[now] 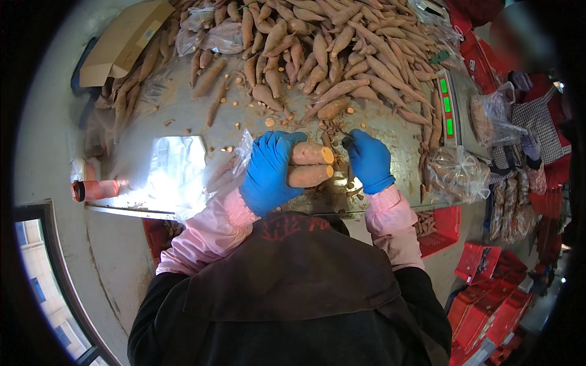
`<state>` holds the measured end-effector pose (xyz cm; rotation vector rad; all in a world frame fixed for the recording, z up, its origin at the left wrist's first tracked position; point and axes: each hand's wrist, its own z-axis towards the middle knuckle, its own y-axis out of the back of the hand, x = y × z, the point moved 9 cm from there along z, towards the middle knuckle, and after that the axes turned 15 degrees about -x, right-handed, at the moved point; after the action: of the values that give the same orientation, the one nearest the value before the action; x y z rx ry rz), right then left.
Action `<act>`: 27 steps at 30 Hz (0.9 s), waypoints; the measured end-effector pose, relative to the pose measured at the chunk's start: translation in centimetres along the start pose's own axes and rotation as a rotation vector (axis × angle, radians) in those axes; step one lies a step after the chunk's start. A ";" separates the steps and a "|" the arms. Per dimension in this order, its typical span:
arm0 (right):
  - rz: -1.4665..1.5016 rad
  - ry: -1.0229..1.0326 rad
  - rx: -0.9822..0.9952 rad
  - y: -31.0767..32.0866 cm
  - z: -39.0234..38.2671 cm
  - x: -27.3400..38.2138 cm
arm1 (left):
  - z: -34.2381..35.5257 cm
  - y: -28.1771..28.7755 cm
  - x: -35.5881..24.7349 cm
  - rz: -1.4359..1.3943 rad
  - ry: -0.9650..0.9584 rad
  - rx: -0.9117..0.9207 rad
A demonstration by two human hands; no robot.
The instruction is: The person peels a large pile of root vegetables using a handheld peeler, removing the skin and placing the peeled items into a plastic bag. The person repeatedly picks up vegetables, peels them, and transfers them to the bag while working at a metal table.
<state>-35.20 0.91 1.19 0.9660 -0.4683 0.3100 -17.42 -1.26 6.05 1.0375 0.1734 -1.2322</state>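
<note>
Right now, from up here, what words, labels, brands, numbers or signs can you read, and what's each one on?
I can't make out any text to quote.
Scale: green displays, any figures too small to read.
Box: pale label, too small to read.
Apron: red print near the top, too creased and faint to read.

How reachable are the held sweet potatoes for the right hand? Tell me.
Likely yes: the right hand is beside both sweet potatoes, and nothing visible blocks it, though it apparently holds something dark.
</note>
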 end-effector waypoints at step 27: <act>0.704 -0.668 -0.119 -11.3 -4.0 -1.2 | -3.9 -3.3 10.0 -2.075 1.295 -0.350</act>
<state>-30.17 -1.85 -9.45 0.7446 -1.4329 0.5829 -14.80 -5.22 -4.17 0.9719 2.8931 -1.7463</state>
